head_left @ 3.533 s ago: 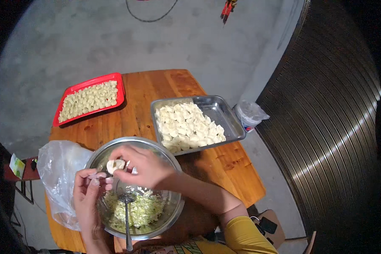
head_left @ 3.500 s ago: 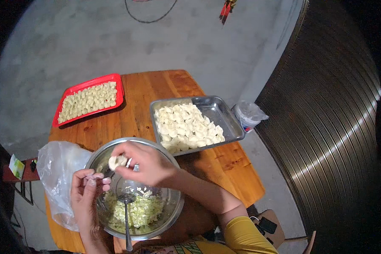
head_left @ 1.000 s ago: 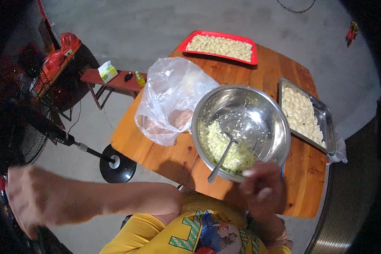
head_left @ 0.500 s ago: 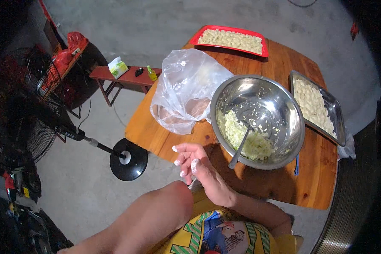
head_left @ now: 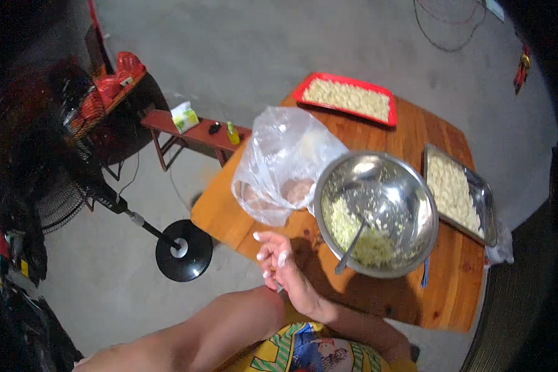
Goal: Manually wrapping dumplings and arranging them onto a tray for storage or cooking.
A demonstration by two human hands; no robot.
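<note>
Right hand (head_left: 289,277) drawn back from the wide, round, shiny metal bowl (head_left: 413,192)

Both hands worked over the bowl earlier; now the right one hangs apart from it, near the front edge of the orange-brown wooden table (head_left: 456,294). Its floury fingers curl loosely; whether they grip the pale sliver beneath them I cannot tell. The left hand is out of view, so its grip cannot be told.

On the table, the bowl holds pale-green chopped filling (head_left: 343,228), likely moist, soft and loose, best scooped by the slim metal spoon (head_left: 350,250) whose handle crosses the near rim. The bowl itself should be stiff and smooth, best steadied by its rim. Just beside it, the clear, crumpled plastic bag (head_left: 278,149) looks light, limp and slippery: pinch its gathered folds.
</note>
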